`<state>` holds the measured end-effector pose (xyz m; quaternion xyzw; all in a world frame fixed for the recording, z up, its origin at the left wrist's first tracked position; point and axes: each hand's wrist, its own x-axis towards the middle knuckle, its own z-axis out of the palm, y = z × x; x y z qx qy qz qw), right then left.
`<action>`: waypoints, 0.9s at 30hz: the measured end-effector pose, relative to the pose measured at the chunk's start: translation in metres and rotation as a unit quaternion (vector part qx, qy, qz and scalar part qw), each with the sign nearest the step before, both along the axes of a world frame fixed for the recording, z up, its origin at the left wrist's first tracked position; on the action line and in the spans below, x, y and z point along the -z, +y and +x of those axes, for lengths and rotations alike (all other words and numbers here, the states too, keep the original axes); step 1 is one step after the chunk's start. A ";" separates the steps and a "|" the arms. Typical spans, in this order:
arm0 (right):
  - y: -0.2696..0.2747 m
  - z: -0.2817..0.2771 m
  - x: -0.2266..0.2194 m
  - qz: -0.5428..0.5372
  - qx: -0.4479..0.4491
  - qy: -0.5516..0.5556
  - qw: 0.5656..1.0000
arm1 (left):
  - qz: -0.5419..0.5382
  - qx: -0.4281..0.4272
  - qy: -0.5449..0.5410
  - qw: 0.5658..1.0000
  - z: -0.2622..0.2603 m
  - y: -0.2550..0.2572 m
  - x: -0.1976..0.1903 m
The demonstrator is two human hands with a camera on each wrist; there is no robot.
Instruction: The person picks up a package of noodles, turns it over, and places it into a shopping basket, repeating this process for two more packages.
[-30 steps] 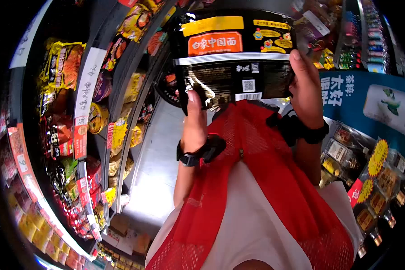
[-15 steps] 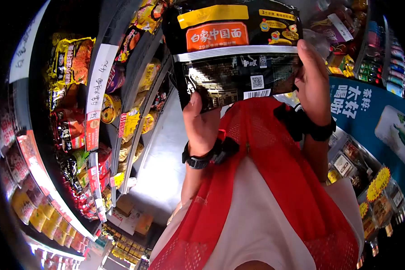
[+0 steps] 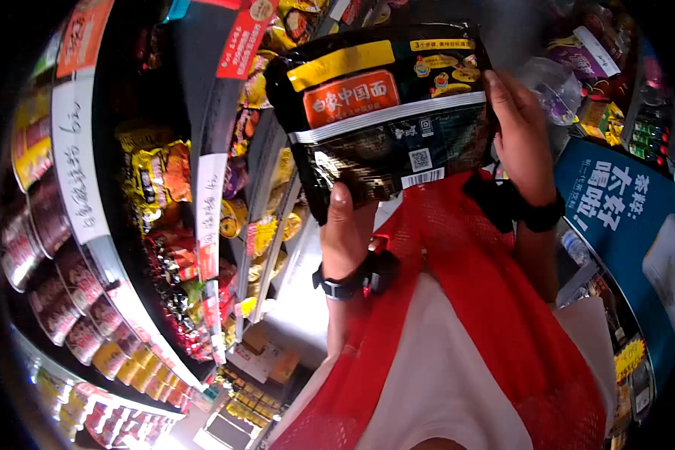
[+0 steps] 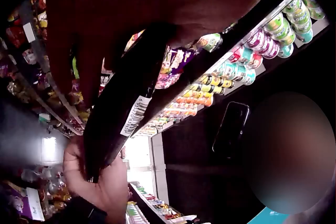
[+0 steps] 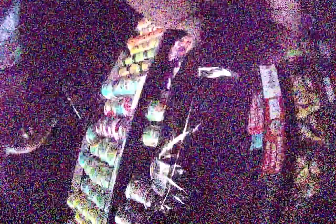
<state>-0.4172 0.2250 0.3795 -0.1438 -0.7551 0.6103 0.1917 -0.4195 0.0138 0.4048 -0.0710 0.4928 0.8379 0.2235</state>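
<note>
Both hands hold up a black noodle pack in front of the chest, its orange label, white seam, QR code and barcode turned towards the head camera. The left hand grips the lower left corner, thumb on the near face. At the right edge, the right hand grips it the same way; both hands' other fingers are largely hidden behind the pack. In the left wrist view the pack shows edge-on, with the dark left hand above and the right hand below. The right wrist view is grainy.
Shelves of packaged noodles run along the left, with handwritten price strips and stacked cups. On the right stand a blue sign board and bottles. A phone appears in the left wrist view.
The head view has turned, and the left shelves now reach further into it. The pack rose in the view, then came lower and tilted, right side higher. Both hands keep their grip.
</note>
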 end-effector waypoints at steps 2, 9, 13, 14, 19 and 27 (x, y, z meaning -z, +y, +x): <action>0.010 -0.011 0.010 0.056 0.049 0.010 0.997 | 0.010 -0.026 0.006 1.000 -0.010 0.012 0.004; 0.051 -0.041 0.004 0.045 0.086 -0.052 0.994 | -0.126 -0.020 0.025 0.991 -0.040 0.063 -0.004; 0.068 -0.052 0.004 0.106 0.065 -0.035 0.992 | -0.016 -0.076 0.000 0.997 -0.051 0.083 -0.002; 0.072 -0.056 0.004 0.098 0.058 -0.042 0.993 | -0.001 -0.084 -0.006 0.996 -0.053 0.086 -0.003; 0.085 -0.072 0.010 0.026 0.035 0.001 0.999 | 0.073 -0.083 -0.028 0.993 -0.057 0.102 -0.020; 0.106 -0.090 0.028 0.132 -0.081 0.091 0.984 | 0.105 -0.098 -0.027 0.989 -0.059 0.108 -0.020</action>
